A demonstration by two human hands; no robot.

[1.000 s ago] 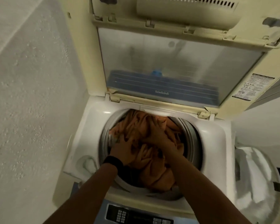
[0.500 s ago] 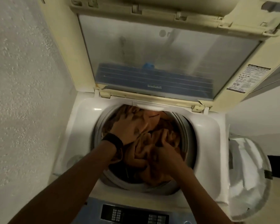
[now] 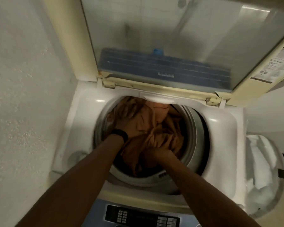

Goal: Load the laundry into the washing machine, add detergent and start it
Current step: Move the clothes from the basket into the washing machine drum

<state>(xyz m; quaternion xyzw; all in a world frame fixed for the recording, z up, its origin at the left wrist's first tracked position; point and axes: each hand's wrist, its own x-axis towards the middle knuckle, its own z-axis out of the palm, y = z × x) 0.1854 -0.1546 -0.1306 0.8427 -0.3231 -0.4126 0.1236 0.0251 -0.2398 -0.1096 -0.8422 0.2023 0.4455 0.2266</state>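
Note:
The top-loading washing machine (image 3: 223, 128) stands with its lid (image 3: 170, 38) raised. Orange laundry (image 3: 154, 118) fills the drum (image 3: 197, 128) nearly to the rim. My left hand (image 3: 134, 130), a black band on its wrist, pushes down into the cloth at the drum's left side; its fingers are hidden under a fold. At the front of the drum my right hand (image 3: 157, 153) is curled into the orange cloth and grips a bunch of it. No detergent is in view.
A rough white wall (image 3: 23, 95) runs close along the machine's left side. The control panel (image 3: 143, 217) with its buttons lies at the near edge. A round basket with a white liner (image 3: 266, 169) stands to the right of the machine.
My left hand has sunk deeper into the cloth, towards the drum's left. My right hand stays at the front, bunching the cloth. The camera has moved closer and lower.

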